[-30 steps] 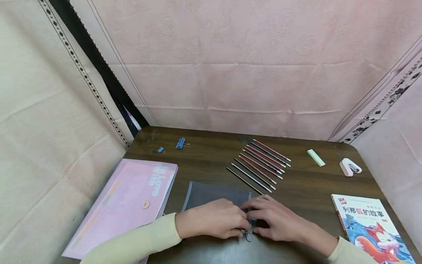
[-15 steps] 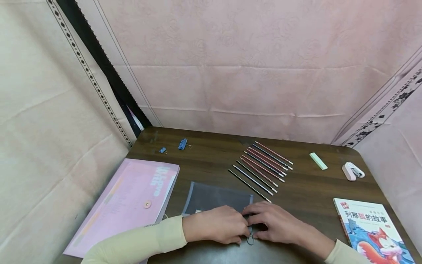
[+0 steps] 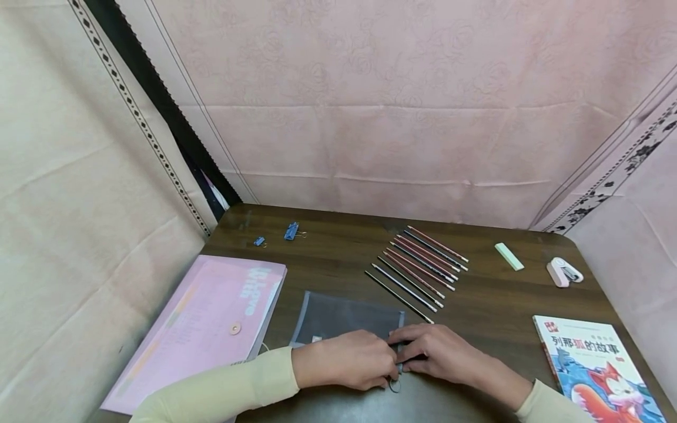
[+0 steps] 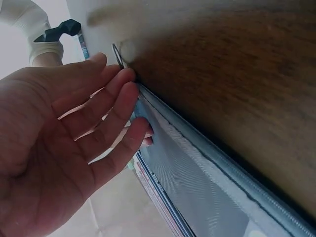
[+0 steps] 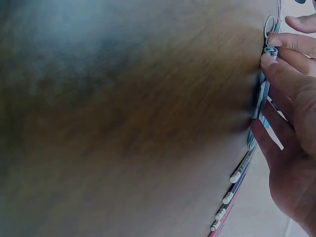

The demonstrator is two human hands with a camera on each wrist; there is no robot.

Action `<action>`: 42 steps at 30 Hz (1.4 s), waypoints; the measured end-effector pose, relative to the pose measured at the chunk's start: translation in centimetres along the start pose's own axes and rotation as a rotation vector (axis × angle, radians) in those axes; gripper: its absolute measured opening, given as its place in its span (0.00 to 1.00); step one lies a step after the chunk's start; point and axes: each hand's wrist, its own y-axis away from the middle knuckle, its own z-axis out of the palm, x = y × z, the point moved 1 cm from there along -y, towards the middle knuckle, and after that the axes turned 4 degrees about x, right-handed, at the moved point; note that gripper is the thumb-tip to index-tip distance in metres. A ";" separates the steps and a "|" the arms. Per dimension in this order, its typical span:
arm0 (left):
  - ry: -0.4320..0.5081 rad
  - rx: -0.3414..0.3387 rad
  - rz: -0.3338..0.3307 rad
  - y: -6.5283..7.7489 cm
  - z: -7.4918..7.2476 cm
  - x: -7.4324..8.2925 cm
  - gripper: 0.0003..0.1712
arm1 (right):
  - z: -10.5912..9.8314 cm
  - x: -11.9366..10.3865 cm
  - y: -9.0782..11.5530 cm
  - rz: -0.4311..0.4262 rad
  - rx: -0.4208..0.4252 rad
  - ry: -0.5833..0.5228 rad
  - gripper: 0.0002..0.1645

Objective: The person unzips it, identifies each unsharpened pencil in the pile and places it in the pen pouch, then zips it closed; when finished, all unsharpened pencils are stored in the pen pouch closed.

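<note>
Two hands meet at one corner of a grey mesh pouch (image 3: pixel 349 311) in the head view, hiding most of its near edge from us. The right hand (image 3: pixel 446 352) grips that corner between curled thumb and fingers. The left hand (image 3: pixel 351 359) reaches across the front with bent fingers, their tips too covered for us to tell whether they pinch anything. Below the left fingertips we see a thin ring (image 3: pixel 395 386). Just beyond the left wrist, a pale patch (image 3: pixel 316 339) shows at the pouch; we cannot say whether it is inside. Left of that hand lies a pink folder (image 3: pixel 206 311), partly covered by the sleeve (image 3: pixel 217 379); we cannot make out its contents. Beyond the right hand, pencils (image 3: pixel 404 288) lie slanted on the counter (image 3: pixel 338 252); to its right, a picture book (image 3: pixel 600 364) is cut off by the frame.

From the left wrist, we look into the left palm: loosely bent fingers reach the pouch's ribbed edge (image 4: pixel 217 153), which runs off the frame. Two right fingertips peep out behind them.

From the right wrist, the frame crops the right hand. Its thumb presses the pouch's bunched end beside the ring; we get only part of the left hand, and the counter is blurred.
</note>
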 end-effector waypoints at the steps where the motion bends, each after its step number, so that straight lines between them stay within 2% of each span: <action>1: 0.009 0.005 -0.008 0.0 0.0 0.0 0.11 | 0.0 0.0 0.0 0.006 0.000 -0.004 0.15; 8: -0.072 0.053 0.025 -0.5 0.6 0.2 0.02 | -0.1 0.2 -0.1 0.021 -0.004 -0.028 0.16; 12: -0.086 0.039 0.020 -0.8 0.9 0.3 0.06 | -0.1 0.3 -0.1 0.023 -0.004 -0.028 0.17; 15: -0.053 0.020 0.014 -0.8 1.1 0.1 0.06 | 0.1 0.0 -0.2 0.026 -0.006 0.001 0.16; 18: 0.048 0.020 0.008 -0.4 0.9 -0.3 0.03 | 0.3 -0.3 -0.3 0.014 0.005 0.036 0.17; 22: 0.193 0.062 -0.007 0.7 0.0 -0.7 0.04 | 0.3 -0.6 -0.3 -0.064 0.094 0.016 0.12; 24: 0.218 0.101 -0.014 1.4 -0.6 -0.7 0.06 | -0.1 -0.8 -0.4 -0.105 0.159 -0.021 0.13; 30: 0.138 0.261 -0.051 3.6 -2.8 -0.7 0.15 | -2.1 -2.4 -1.3 -0.148 0.320 -0.166 0.19; 35: 0.078 0.386 -0.082 5.6 -5.2 -1.7 0.15 | -4.5 -3.0 -2.7 -0.194 0.430 -0.192 0.19; 39: 0.065 0.464 -0.113 7.5 -6.8 -2.8 0.12 | -6.5 -2.7 -2.6 -0.168 0.523 -0.182 0.20; 42: 0.071 0.504 -0.164 9.2 -7.9 -3.8 0.10 | -7.8 -2.4 -2.0 -0.112 0.586 -0.180 0.21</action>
